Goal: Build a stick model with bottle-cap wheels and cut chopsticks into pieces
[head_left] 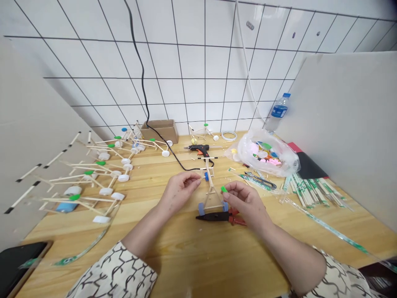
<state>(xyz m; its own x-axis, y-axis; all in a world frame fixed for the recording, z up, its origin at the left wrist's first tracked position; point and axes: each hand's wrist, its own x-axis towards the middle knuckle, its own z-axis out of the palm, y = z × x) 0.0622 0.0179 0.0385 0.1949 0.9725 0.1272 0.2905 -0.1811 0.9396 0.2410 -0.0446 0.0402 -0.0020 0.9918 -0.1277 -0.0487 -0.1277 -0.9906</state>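
Observation:
A small stick frame (211, 191) with blue bottle-cap wheels lies on the wooden table (186, 248) between my hands. My left hand (180, 191) is closed in a pinch on the frame's upper part near a blue cap. My right hand (245, 200) pinches a small green piece (223, 189) just right of the frame. Black pliers with red handles (221, 217) lie under my right hand, just in front of the frame.
Several finished stick models with white and green caps (105, 169) crowd the left side. A black glue gun (199, 149) with its cord, a cardboard box (161, 129), a plastic bag of caps (263, 155), a water bottle (277, 112), scissors (260, 180) and wrapped chopsticks (313, 188) lie behind and right. A phone (18, 265) sits at front left.

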